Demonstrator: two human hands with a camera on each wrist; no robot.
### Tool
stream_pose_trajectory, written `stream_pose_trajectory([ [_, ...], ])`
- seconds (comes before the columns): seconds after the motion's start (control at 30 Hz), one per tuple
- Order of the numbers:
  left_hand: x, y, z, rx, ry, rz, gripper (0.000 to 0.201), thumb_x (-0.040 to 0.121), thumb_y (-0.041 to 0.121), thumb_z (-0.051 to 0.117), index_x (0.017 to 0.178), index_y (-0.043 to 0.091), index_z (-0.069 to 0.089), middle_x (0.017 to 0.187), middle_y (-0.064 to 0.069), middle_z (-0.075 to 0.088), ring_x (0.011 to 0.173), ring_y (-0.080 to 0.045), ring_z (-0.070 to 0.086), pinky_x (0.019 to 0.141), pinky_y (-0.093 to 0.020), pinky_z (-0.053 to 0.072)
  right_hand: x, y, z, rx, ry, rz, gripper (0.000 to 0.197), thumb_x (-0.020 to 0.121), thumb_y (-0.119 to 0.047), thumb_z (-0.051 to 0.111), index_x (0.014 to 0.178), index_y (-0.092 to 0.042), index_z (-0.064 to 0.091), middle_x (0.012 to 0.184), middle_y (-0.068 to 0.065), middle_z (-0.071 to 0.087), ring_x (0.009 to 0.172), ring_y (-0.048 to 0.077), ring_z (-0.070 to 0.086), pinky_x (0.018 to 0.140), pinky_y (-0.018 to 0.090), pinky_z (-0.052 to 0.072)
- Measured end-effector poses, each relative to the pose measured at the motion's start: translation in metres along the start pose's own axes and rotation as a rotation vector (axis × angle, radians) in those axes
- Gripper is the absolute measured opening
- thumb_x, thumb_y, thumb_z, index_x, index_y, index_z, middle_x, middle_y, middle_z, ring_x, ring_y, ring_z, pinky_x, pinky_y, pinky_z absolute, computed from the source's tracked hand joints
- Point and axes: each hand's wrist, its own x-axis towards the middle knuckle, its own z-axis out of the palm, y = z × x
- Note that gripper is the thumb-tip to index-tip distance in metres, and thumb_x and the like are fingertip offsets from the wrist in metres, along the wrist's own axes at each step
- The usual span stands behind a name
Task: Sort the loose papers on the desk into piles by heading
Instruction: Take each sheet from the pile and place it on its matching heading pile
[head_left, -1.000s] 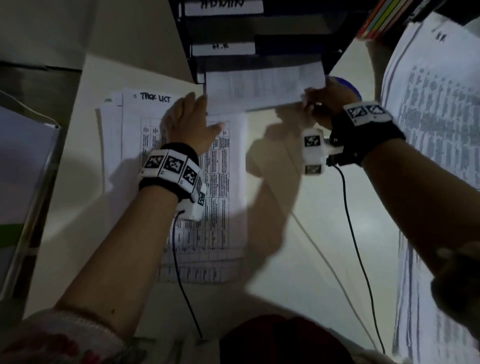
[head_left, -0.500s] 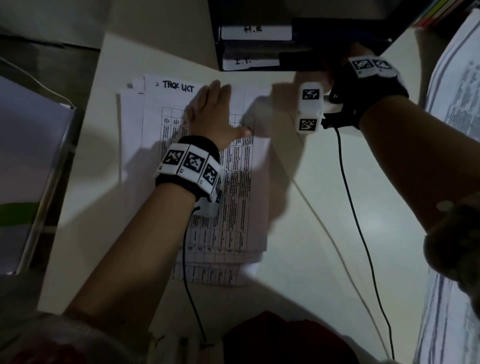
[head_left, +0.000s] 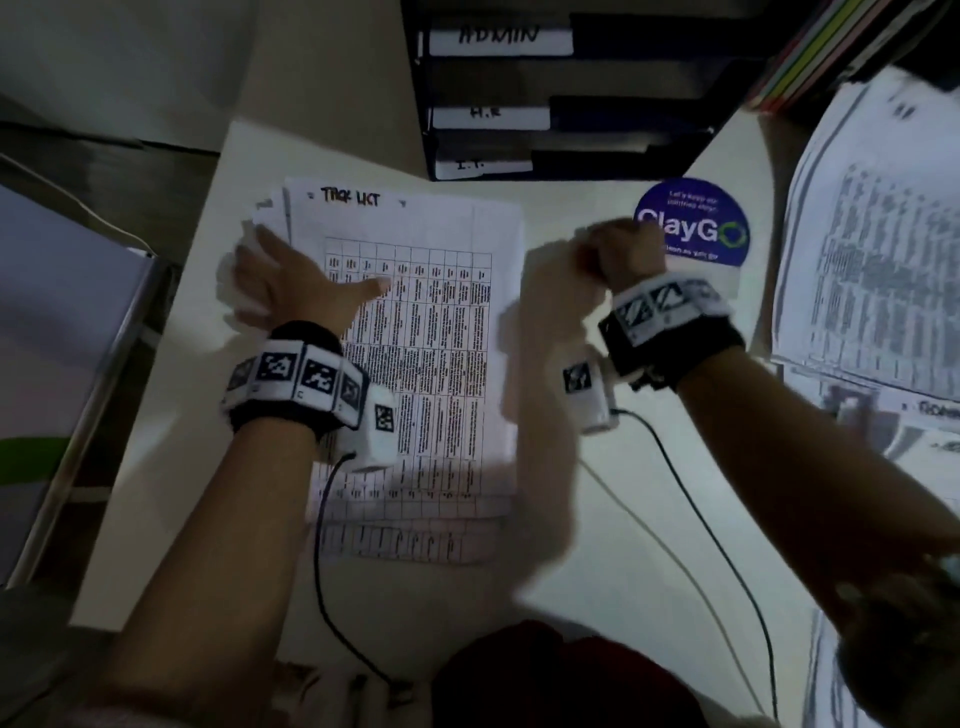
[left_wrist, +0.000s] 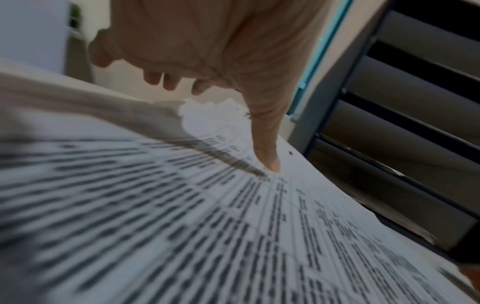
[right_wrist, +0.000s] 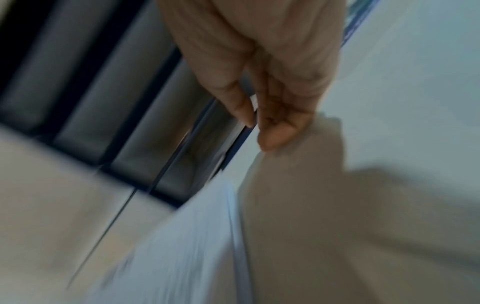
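Note:
A pile of printed sheets headed "TASK LIST" (head_left: 415, 338) lies on the white desk (head_left: 597, 545), left of centre. My left hand (head_left: 291, 291) is at the pile's left edge, thumb stretched across the top sheet. In the left wrist view the thumb tip (left_wrist: 267, 162) presses on the top sheet (left_wrist: 233, 226) while the fingers curl past its far edge. My right hand (head_left: 621, 252) hangs blurred above the bare desk right of the pile. In the right wrist view its fingers (right_wrist: 272, 135) are loosely bent with nothing between them.
A black stacked tray (head_left: 597, 150) with slots labelled ADMIN, H.R and I.T stands at the back. A blue round ClayGo sticker (head_left: 696, 228) is on the desk beside my right hand. More printed sheets (head_left: 872, 270) lie at the right, coloured folders (head_left: 810, 57) behind them.
My right hand carried a sheet to the black tray and has drawn back without it. My left hand slid from the middle of the pile to its left edge.

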Motion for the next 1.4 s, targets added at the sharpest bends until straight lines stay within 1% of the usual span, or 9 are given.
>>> stream_pose_trajectory([
  [0.07, -0.006, -0.013, -0.005, -0.039, -0.017, -0.120, 0.128, 0.065, 0.052, 0.074, 0.145, 0.006, -0.015, 0.154, -0.016, -0.018, 0.142, -0.032, -0.016, 0.111, -0.058, -0.005, -0.035, 0.001, 0.003, -0.239, -0.185, 0.164, 0.026, 0.088, -0.014, 0.051, 0.101, 0.002, 0.067, 0.103, 0.022, 0.066, 0.090, 0.022, 0.061, 0.079, 0.029, 0.048],
  [0.23, -0.023, -0.030, 0.001, -0.021, -0.079, -0.223, 0.126, 0.069, 0.057, 0.069, 0.144, -0.003, -0.012, 0.152, -0.022, -0.017, 0.141, -0.038, -0.015, 0.112, -0.055, 0.000, -0.093, 0.007, 0.016, -0.476, -0.352, 0.039, 0.037, 0.087, -0.031, 0.042, 0.079, 0.001, 0.058, 0.091, 0.024, 0.054, 0.093, 0.028, 0.049, 0.071, 0.030, 0.030],
  [0.43, -0.042, -0.030, 0.009, -0.041, -0.124, -0.214, 0.116, 0.077, 0.055, 0.064, 0.144, -0.002, -0.012, 0.152, -0.021, -0.018, 0.140, -0.042, -0.014, 0.112, -0.055, 0.000, -0.118, 0.002, 0.019, -0.591, -0.414, 0.058, 0.043, 0.090, -0.034, 0.051, 0.118, -0.002, 0.051, 0.130, 0.017, 0.036, 0.122, 0.034, 0.034, 0.099, 0.040, 0.033],
  [0.67, -0.073, -0.027, 0.026, -0.111, -0.190, -0.210, 0.112, 0.081, 0.055, 0.059, 0.143, -0.003, -0.013, 0.153, -0.020, -0.017, 0.141, -0.042, -0.008, 0.113, -0.051, 0.003, -0.129, 0.010, 0.011, -0.179, -0.500, 0.127, 0.045, 0.086, -0.025, 0.062, 0.049, -0.013, 0.040, 0.049, 0.004, 0.045, 0.050, 0.016, 0.045, 0.061, 0.027, 0.038],
  [0.83, -0.082, -0.032, 0.032, -0.206, -0.165, -0.185, 0.113, 0.076, 0.072, 0.046, 0.145, -0.003, -0.004, 0.154, -0.020, -0.006, 0.142, -0.040, 0.001, 0.115, -0.050, 0.009, -0.150, 0.001, -0.024, -0.040, -0.507, -0.057, 0.023, 0.080, -0.004, 0.067, 0.101, 0.004, 0.061, 0.094, 0.018, 0.067, 0.083, 0.031, 0.065, 0.077, 0.043, 0.055],
  [0.97, -0.069, -0.036, 0.029, -0.678, -0.319, -0.156, 0.105, 0.067, 0.081, 0.047, 0.144, 0.013, 0.025, 0.151, -0.011, 0.027, 0.134, -0.033, 0.034, 0.105, -0.051, 0.035, -0.160, -0.031, -0.073, 0.106, -0.538, -0.283, 0.021, 0.082, 0.001, 0.064, 0.102, -0.004, 0.059, 0.088, 0.009, 0.067, 0.074, 0.020, 0.065, 0.069, 0.035, 0.057],
  [1.03, -0.077, -0.029, 0.019, -0.998, -0.451, -0.054, 0.092, 0.063, 0.074, 0.061, 0.135, 0.019, 0.043, 0.140, -0.007, 0.046, 0.124, -0.028, 0.050, 0.095, -0.050, 0.045, -0.160, -0.046, -0.094, 0.156, -0.449, -0.373, 0.019, 0.080, -0.001, 0.067, 0.096, -0.010, 0.060, 0.079, -0.002, 0.065, 0.066, 0.009, 0.064, 0.060, 0.028, 0.056],
  [1.17, -0.111, 0.019, -0.025, -1.280, -0.240, 0.445, 0.028, 0.085, 0.013, 0.063, 0.111, 0.005, 0.058, 0.103, -0.004, 0.068, 0.099, -0.020, 0.063, 0.095, -0.040, 0.046, -0.156, -0.079, -0.125, 0.279, -0.100, -0.548, 0.030, 0.077, -0.006, 0.068, 0.105, -0.009, 0.057, 0.084, -0.001, 0.060, 0.067, -0.002, 0.061, 0.057, 0.015, 0.050],
  [1.4, -0.148, 0.052, -0.061, -1.256, -0.195, 0.867, 0.009, 0.083, 0.009, 0.059, 0.090, 0.014, 0.058, 0.080, 0.014, 0.071, 0.085, -0.003, 0.064, 0.081, -0.022, 0.049, -0.166, -0.077, -0.146, 0.452, 0.135, -0.672, 0.048, 0.079, -0.020, 0.061, 0.120, -0.007, 0.041, 0.100, -0.008, 0.056, 0.090, 0.000, 0.057, 0.079, 0.022, 0.050],
])
